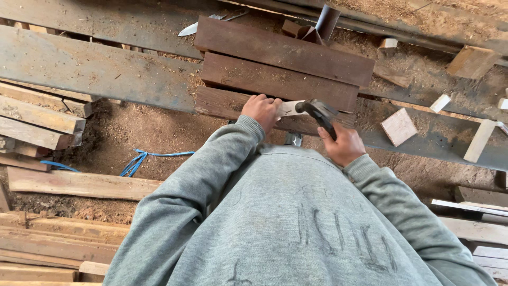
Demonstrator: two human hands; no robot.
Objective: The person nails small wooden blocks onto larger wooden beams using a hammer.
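Note:
My right hand [344,144] grips the handle of a dark claw hammer [317,111], whose head rests over a pale strip of wood [290,108]. My left hand [261,110] holds that pale strip down against the nearest of three dark brown boards [275,82] laid side by side. The boards lie across long grey planks [90,69]. Grey sleeves and the front of my sweatshirt hide the ground below my hands.
Sawdust covers the dirt ground. Stacked pale planks [37,122] lie at the left and lower left, with blue cord [138,160] beside them. Small wood offcuts [398,126] lie scattered at the right. A dark pipe piece [326,21] stands behind the boards.

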